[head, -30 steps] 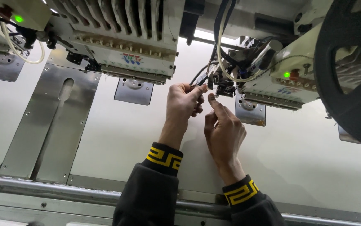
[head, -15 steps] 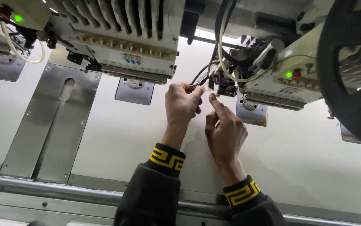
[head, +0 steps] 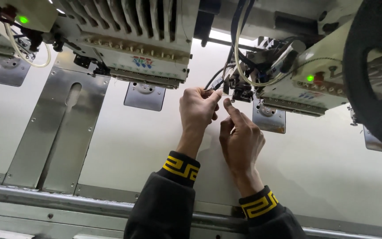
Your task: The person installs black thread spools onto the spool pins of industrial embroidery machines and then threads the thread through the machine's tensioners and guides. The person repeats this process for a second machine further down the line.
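Note:
Both my hands reach up under an embroidery machine head (head: 288,84). My left hand (head: 197,110) is closed, pinching something small and thin, likely a thread, at the black needle mechanism (head: 239,90). My right hand (head: 240,137) sits just below and right of it, index finger stretched up to the same mechanism, other fingers curled. What the right fingertips hold is too small to tell. Both arms wear black sleeves with yellow patterned cuffs (head: 180,167).
A second machine head (head: 142,48) hangs at upper left. A large black reel (head: 372,71) fills the upper right. Metal needle plates (head: 145,95) and a long steel panel (head: 56,128) lie on the white table; a metal rail (head: 67,199) runs along the near edge.
Both hands stay at the needle mechanism. The right index finger has shifted slightly upward toward it; the left hand keeps its pinch.

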